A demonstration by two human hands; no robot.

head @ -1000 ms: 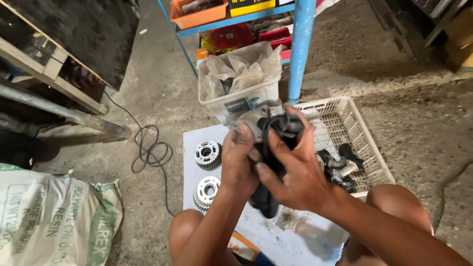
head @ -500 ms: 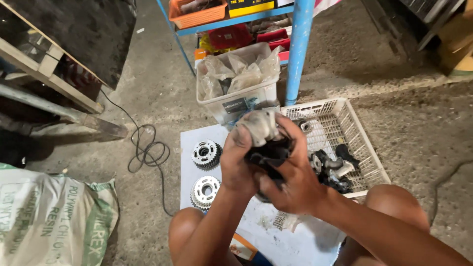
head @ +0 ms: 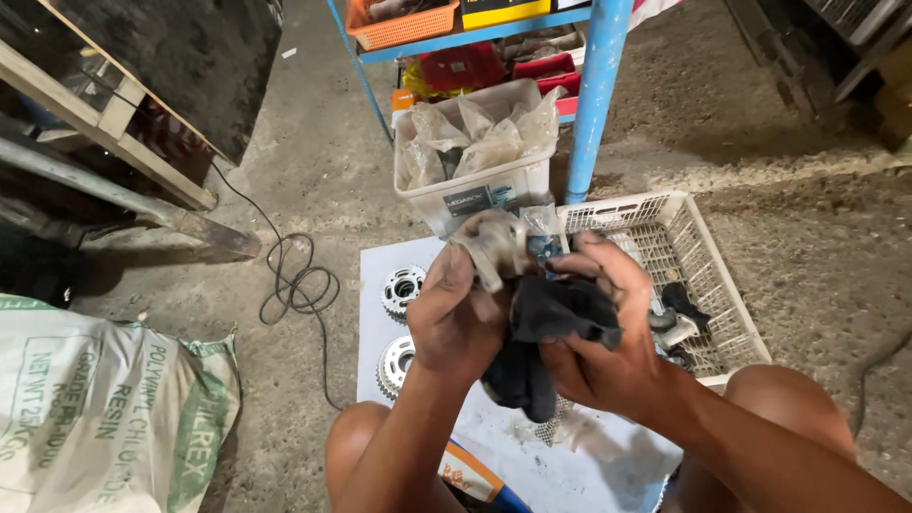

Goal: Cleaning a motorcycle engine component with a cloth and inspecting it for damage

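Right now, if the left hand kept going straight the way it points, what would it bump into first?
Probably the clear plastic tub of bagged parts, just past the grey metal part that the left hand holds. Depth is hard to judge from above, so it might pass over the tub.

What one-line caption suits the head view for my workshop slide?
Left hand grips a grey metal part while right hand holds a dark rag against it.
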